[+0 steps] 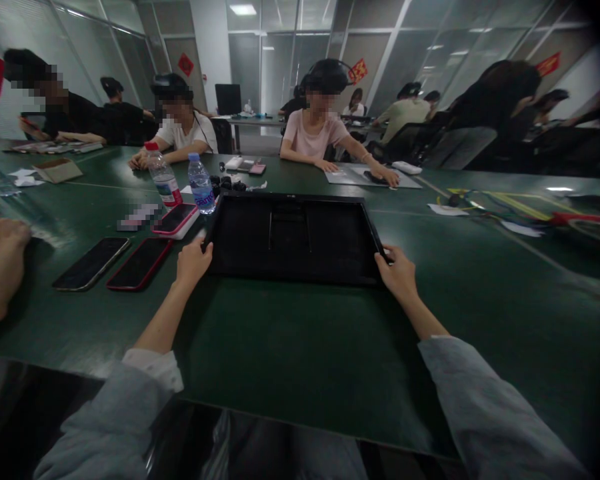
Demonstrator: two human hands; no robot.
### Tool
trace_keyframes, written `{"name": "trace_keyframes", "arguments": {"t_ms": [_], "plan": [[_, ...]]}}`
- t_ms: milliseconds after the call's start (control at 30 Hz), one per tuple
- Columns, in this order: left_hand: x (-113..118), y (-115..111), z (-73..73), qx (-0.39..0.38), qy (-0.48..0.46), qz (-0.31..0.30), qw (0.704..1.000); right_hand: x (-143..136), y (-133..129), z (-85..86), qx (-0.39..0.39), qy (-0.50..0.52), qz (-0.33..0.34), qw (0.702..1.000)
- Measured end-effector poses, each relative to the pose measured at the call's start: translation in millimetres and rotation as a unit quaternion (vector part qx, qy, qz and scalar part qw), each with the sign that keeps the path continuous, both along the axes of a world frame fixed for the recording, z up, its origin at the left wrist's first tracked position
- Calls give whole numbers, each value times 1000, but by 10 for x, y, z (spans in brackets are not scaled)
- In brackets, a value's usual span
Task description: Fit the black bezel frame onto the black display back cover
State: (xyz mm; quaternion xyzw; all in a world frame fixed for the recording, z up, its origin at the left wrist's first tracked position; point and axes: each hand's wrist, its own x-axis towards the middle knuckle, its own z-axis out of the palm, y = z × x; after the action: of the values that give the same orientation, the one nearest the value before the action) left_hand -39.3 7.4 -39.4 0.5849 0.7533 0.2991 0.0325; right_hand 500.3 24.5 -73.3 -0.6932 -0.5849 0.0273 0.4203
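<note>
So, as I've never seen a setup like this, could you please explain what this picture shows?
There is no machine here: someone works bare-handed, and the single picture comes from a camera worn on their head, looking forward and down. The left hand and right hand grip a black panel with a raised rim, one at each side. Below is a green table. To the panel's left lie a dark phone and a red-edged phone; a red-capped bottle and a blue-capped bottle stand farther back. A person in a pink top sits across the table.
</note>
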Motion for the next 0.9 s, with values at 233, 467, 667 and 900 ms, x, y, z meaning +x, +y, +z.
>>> {"name": "trace_keyframes", "arguments": {"t_ms": [233, 467, 667, 900], "plan": [[-11, 1, -25, -1, -15, 13, 1000, 35, 72, -31, 19, 1, -2, 1000], [-19, 16, -37, -38, -37, 16, 998, 46, 115, -93, 3, 23, 46, 999], [60, -14, 17, 7, 7, 11, 1000, -90, -2, 45, 62, -88, -12, 994], [277, -99, 94, 113, 93, -22, 989, -508, -241, 207, 66, -194, 18, 979]]}}
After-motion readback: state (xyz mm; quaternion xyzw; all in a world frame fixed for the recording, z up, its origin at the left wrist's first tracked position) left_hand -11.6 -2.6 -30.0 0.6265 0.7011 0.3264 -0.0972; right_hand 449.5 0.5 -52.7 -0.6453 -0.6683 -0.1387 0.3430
